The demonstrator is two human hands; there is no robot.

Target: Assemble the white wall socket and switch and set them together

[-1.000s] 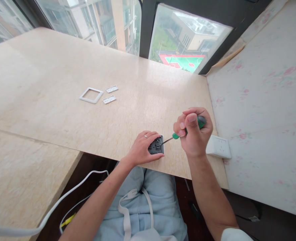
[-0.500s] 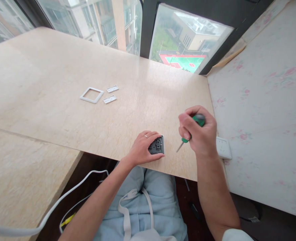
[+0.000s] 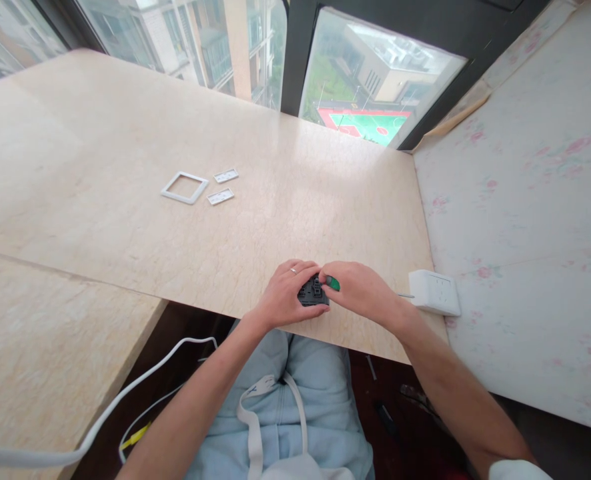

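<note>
Before you on the countertop (image 3: pixel 255 253), the socket module (image 3: pixel 309 295) lies between your left hand (image 3: pixel 286 293) and your right hand (image 3: pixel 358 287). Behind, toward the left, lies the frame (image 3: pixel 199 191), with two plates (image 3: pixel 220 196) at its right.

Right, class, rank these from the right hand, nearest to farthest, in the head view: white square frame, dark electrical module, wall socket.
1. Dark electrical module: in the left hand.
2. Wall socket: on the right.
3. White square frame: far left.

Dark module (image 3: pixel 313 294) lying flat, green-handled screwdriver (image 3: pixel 332 283), sideways
</note>
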